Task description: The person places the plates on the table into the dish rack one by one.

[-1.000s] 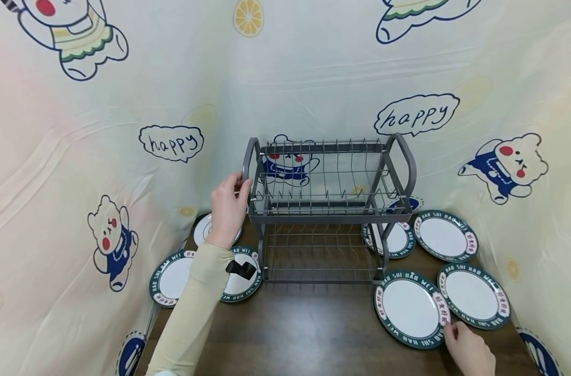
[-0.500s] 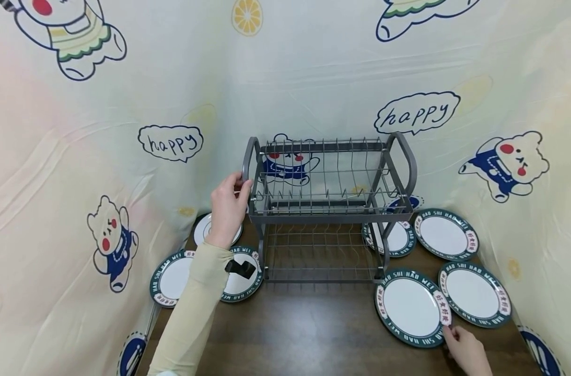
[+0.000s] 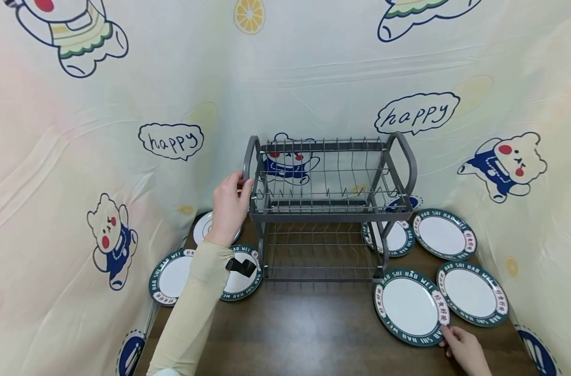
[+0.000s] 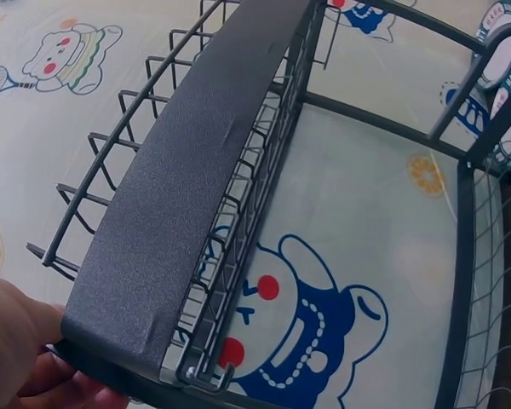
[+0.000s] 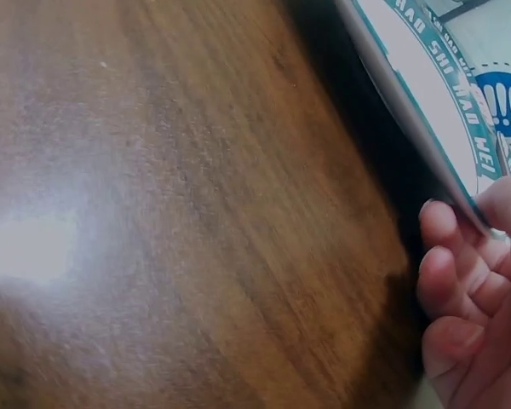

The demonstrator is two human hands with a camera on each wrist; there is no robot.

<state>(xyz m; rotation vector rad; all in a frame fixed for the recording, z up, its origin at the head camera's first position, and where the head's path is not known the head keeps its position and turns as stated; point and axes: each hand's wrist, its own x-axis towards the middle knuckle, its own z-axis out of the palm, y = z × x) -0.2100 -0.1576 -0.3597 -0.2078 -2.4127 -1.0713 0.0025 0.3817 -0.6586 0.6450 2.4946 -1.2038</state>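
A dark grey two-tier dish rack (image 3: 332, 216) stands at the middle of the table. My left hand (image 3: 230, 206) grips its left side frame; in the left wrist view the fingers (image 4: 64, 379) curl under the grey frame at the lower left. At the front right lies a white plate (image 3: 404, 305) with a green lettered rim. My right hand (image 3: 465, 347) pinches that plate's lower right edge. In the right wrist view the thumb is on top of the rim and the fingertips (image 5: 439, 223) are beneath it, with the plate's edge (image 5: 447, 162) tilted off the wood.
More green-rimmed plates lie to the right: one plate (image 3: 473, 293) beside the held one, another plate (image 3: 444, 234) farther back, and a third plate (image 3: 394, 237) partly behind the rack. Several plates sit left, including a plate (image 3: 171, 277) partly behind my sleeve. Printed cloth (image 3: 313, 68) surrounds the brown table (image 3: 304, 324).
My right hand has shifted slightly left and its fingers have moved under the plate's edge. The left hand stays on the rack.
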